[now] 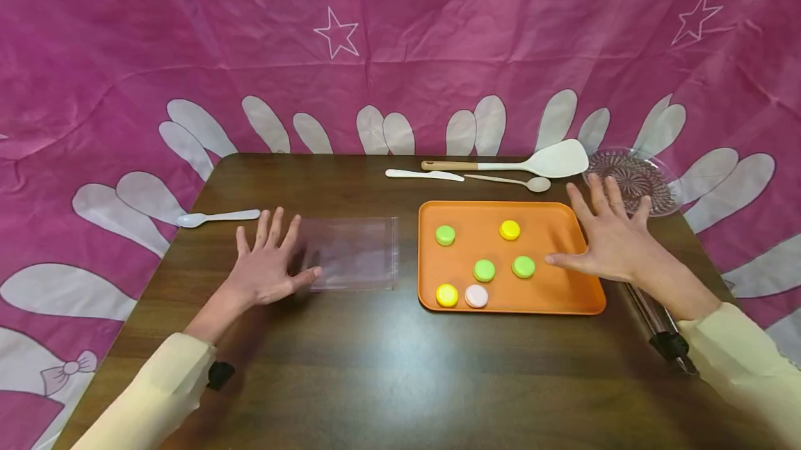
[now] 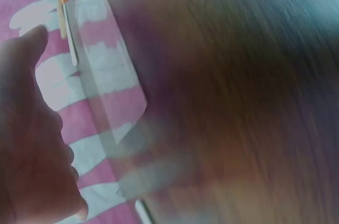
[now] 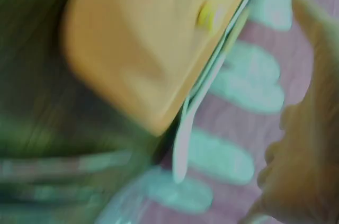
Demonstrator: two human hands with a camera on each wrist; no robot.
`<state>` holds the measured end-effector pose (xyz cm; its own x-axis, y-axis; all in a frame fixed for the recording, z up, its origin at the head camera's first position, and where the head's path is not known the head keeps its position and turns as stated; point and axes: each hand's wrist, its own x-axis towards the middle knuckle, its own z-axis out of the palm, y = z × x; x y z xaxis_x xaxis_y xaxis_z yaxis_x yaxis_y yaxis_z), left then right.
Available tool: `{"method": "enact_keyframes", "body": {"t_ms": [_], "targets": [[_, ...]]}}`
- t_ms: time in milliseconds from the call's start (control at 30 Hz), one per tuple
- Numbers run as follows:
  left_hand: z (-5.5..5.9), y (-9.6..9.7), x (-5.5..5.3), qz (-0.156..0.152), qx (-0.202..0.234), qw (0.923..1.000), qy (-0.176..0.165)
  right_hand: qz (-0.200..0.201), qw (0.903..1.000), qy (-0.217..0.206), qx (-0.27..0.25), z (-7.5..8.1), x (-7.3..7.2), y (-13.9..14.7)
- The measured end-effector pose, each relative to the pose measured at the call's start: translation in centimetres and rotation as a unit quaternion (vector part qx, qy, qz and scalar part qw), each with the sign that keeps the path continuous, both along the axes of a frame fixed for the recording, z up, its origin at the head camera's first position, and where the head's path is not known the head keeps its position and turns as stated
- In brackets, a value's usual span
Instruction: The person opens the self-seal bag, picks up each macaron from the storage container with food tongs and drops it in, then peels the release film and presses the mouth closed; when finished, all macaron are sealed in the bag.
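My left hand [image 1: 265,269], fingers spread and straight, is over the table beside a clear plastic bag [image 1: 350,255]; it holds nothing. Fingers also spread, my right hand [image 1: 616,241] hovers at the right edge of an orange tray [image 1: 544,297], holding nothing. Several macarons lie on the tray: green ones such as this green macaron [image 1: 484,270], a yellow macaron [image 1: 510,230] and another at the front left, and a pale pink macaron [image 1: 476,295]. Both wrist views are blurred; the left hand [image 2: 32,128] and right hand [image 3: 302,144] appear there with nothing gripped.
Along the back lie a white spatula [image 1: 560,159] with a wooden handle, a white knife [image 1: 425,174] and a wooden spoon [image 1: 537,184]. A white spoon [image 1: 219,218] sits at left. A clear patterned plate [image 1: 632,172] and a dark-ended tube-like tool [image 1: 663,335] are at right.
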<state>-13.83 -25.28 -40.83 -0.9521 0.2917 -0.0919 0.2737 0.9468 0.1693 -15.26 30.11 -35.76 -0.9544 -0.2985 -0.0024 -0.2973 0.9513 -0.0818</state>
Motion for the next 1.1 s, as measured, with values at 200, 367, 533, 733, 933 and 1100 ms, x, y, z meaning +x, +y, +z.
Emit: {"method": "enact_keyframes", "body": {"t_ms": [200,367,533,733,933,1100], "targets": [[-1.6,1.4,-1.3,-0.034,0.078,0.9953,-0.045,0.091,0.9953,0.031,0.003,-0.3,-1.6,-6.8],[-2.9,2.0,-2.4,-0.049,0.123,0.9895,-0.058,0.167,0.9860,0.000,0.000,-1.8,-2.5,-14.0],[-3.9,2.7,-2.9,-0.066,0.121,0.9886,-0.060,0.218,0.9751,-0.034,0.027,-3.7,-2.9,-20.5],[-4.5,3.6,-3.2,-0.073,0.117,0.9886,-0.060,0.214,0.9706,-0.071,0.083,-5.2,-3.5,-24.6],[-4.5,3.4,-3.5,-0.066,0.123,0.9878,-0.070,0.215,0.9664,-0.091,0.107,-6.1,-4.0,-25.9],[-4.5,3.0,-3.7,-0.070,0.157,0.9822,-0.076,0.222,0.9660,-0.085,0.102,-6.3,-4.2,-26.0]]}}
